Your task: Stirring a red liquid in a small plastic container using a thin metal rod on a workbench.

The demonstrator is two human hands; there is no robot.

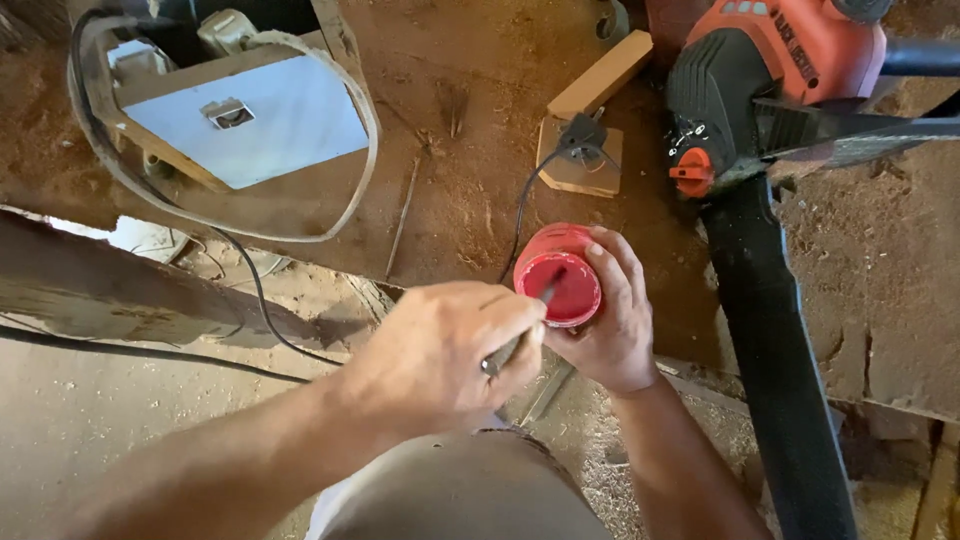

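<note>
Paint fills a small red pot point(557, 275), which sits just over the edge of a sawdust-covered workbench point(470, 190) with its open mouth tipped up toward the camera. The right hand point(610, 320) wraps the pot from its right side and from below, fingers closed around the wall. The left hand point(440, 350), just left of the pot, pinches a thin grey stick-like tool point(520, 335), thumb and fingers pressed together on it. The tool's long axis runs from lower left up to the right, and its tip reaches into the pot's mouth and touches the red surface inside; whether it is a brush or a plain stick cannot be told.

Right of the pot, well clear of the hand, a black and orange power saw point(770, 90) lies on the bench, its long dark bar point(780, 370) running down past the bench edge. Above the pot stand two pale wooden blocks point(590, 120), one flat, one leaning across it, with a dark plug point(582, 135) on the flat one and a thin black cable point(525, 210) curving from it down to just left of the pot. Far to the upper left of the pot a pale blue-white panel point(255, 125) sits in a wooden frame, ringed by a loop of worn strap point(365, 160). The saw's orange housing carries dark lettering on its top face, and an orange knob juts out at its lower left.
</note>
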